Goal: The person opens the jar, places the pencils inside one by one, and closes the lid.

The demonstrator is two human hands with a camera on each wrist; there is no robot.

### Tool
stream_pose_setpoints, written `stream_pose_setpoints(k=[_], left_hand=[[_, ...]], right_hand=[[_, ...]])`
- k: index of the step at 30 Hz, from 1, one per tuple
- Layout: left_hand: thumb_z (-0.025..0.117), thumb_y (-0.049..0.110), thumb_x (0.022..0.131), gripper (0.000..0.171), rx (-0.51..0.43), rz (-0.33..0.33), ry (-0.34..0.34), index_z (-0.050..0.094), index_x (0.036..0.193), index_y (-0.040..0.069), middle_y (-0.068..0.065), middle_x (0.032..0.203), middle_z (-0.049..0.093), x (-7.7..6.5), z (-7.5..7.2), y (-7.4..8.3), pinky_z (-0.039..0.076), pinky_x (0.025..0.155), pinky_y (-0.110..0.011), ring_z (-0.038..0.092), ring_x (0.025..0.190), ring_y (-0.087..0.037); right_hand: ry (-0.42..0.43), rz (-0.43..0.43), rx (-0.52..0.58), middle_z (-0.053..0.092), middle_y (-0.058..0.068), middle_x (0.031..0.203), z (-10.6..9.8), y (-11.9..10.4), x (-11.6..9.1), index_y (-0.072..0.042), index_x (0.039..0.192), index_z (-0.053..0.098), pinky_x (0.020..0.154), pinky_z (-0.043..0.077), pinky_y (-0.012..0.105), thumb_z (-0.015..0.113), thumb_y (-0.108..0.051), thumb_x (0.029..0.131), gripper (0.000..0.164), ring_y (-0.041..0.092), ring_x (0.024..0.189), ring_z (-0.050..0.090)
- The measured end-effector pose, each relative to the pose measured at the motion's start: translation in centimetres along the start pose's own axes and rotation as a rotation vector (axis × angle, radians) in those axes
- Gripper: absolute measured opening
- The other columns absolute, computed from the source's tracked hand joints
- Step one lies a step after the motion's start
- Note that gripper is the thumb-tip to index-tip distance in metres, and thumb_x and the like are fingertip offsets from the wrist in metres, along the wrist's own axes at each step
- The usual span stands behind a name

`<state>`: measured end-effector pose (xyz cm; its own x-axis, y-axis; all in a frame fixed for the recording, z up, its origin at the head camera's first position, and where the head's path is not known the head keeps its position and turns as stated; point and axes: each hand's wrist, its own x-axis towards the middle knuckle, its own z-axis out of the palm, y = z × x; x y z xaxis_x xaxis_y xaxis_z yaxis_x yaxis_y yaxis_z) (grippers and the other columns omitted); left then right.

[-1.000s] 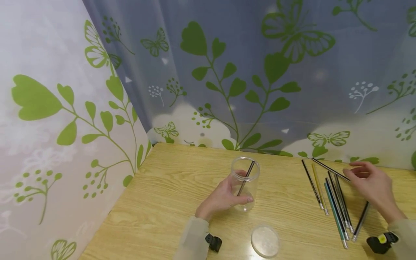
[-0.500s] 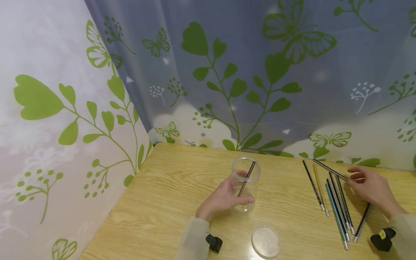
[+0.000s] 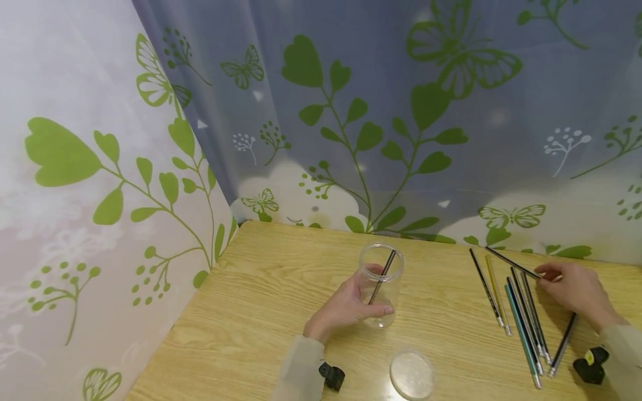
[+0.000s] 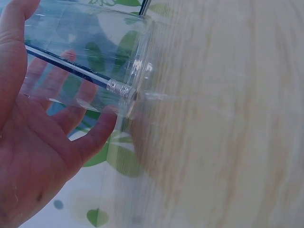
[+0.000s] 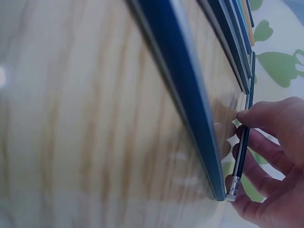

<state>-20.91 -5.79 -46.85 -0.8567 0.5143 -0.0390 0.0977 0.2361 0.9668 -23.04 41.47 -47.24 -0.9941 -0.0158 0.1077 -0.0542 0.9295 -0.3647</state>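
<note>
My left hand [image 3: 341, 303] grips a clear plastic jar [image 3: 393, 292] that stands open-topped on the table. Inside it leans one dark striped pencil [image 3: 385, 273]; in the left wrist view its eraser end [image 4: 121, 88] sits at the jar's base. At the right, my right hand [image 3: 577, 287] pinches a black pencil [image 3: 511, 262] near its eraser end, thumb on one side and fingers on the other, as the right wrist view shows. This pencil lies slanted at the back of the table. Beside the hand lie several dark pencils [image 3: 533, 312] and a teal pencil [image 3: 523, 334].
A yellow pencil [image 3: 496, 295] and a black pencil [image 3: 486, 287] lie left of the bunch. Another dark pencil [image 3: 563, 345] lies apart under the right wrist. A round clear lid [image 3: 412, 374] rests near the front. Patterned curtains [image 3: 321, 139] border the wooden table [image 3: 261, 267].
My right hand has shifted slightly along the slanted pencil toward its eraser end, and its fingers have drawn in around it. The left hand and jar have stayed in place.
</note>
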Motion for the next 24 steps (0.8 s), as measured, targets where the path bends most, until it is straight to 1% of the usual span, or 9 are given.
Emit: stream_pose_setpoints(k=[3, 7, 11, 17, 20, 24], left_hand=[[0.083, 0.03, 0.087, 0.071, -0.001, 0.011, -0.006, 0.044, 0.145, 0.041, 0.008, 0.148, 0.057, 0.0, 0.0, 0.0, 0.021, 0.121, -0.067, 0.039, 0.149, -0.023], [0.083, 0.028, 0.087, 0.071, -0.003, 0.035, -0.012, 0.044, 0.145, 0.038, 0.01, 0.148, 0.056, 0.1, 0.0, -0.1, 0.025, 0.122, -0.063, 0.04, 0.148, -0.021], [0.083, 0.026, 0.087, 0.071, -0.009, 0.047, -0.015, 0.044, 0.146, 0.036, 0.01, 0.148, 0.055, 0.2, 0.0, -0.2, 0.028, 0.121, -0.06, 0.043, 0.146, -0.02], [0.083, 0.027, 0.087, 0.071, -0.003, 0.037, -0.013, 0.044, 0.145, 0.038, 0.011, 0.148, 0.056, 0.2, 0.0, -0.3, 0.028, 0.121, -0.062, 0.042, 0.147, -0.02], [0.083, 0.028, 0.087, 0.071, -0.004, 0.032, -0.01, 0.044, 0.145, 0.039, 0.011, 0.149, 0.055, 0.2, 0.0, -0.2, 0.027, 0.121, -0.063, 0.042, 0.147, -0.021], [0.083, 0.029, 0.087, 0.071, 0.008, 0.025, -0.006, 0.044, 0.145, 0.04, 0.011, 0.149, 0.056, 0.1, 0.0, -0.1, 0.027, 0.121, -0.064, 0.042, 0.147, -0.021]], right_hand=[[0.01, -0.007, 0.001, 0.071, 0.025, 0.088, 0.1, 0.0, -0.1, 0.009, 0.105, 0.071, 0.057, 0.049, 0.045, 0.066, -0.005, 0.09, 0.021, 0.036, 0.072, 0.066], [0.039, -0.003, 0.001, 0.071, 0.023, 0.086, 0.3, -0.1, -0.2, 0.008, 0.102, 0.072, 0.054, 0.046, 0.038, 0.065, -0.005, 0.089, 0.019, 0.031, 0.068, 0.064], [0.065, 0.014, 0.012, 0.07, 0.025, 0.088, 0.3, -0.3, -0.5, 0.009, 0.103, 0.071, 0.053, 0.044, 0.036, 0.066, -0.004, 0.088, 0.02, 0.032, 0.068, 0.063], [0.087, 0.029, 0.033, 0.07, 0.027, 0.092, 0.2, -1.0, -1.1, 0.01, 0.108, 0.068, 0.052, 0.044, 0.034, 0.065, -0.003, 0.09, 0.022, 0.037, 0.072, 0.065], [0.111, 0.032, 0.042, 0.069, 0.027, 0.092, 0.1, -1.5, -1.4, 0.01, 0.11, 0.066, 0.05, 0.045, 0.034, 0.065, -0.001, 0.092, 0.021, 0.04, 0.074, 0.065], [0.159, 0.026, 0.044, 0.069, 0.027, 0.09, 0.1, -2.2, -1.7, 0.008, 0.11, 0.066, 0.05, 0.045, 0.036, 0.068, -0.001, 0.092, 0.021, 0.041, 0.073, 0.066]])
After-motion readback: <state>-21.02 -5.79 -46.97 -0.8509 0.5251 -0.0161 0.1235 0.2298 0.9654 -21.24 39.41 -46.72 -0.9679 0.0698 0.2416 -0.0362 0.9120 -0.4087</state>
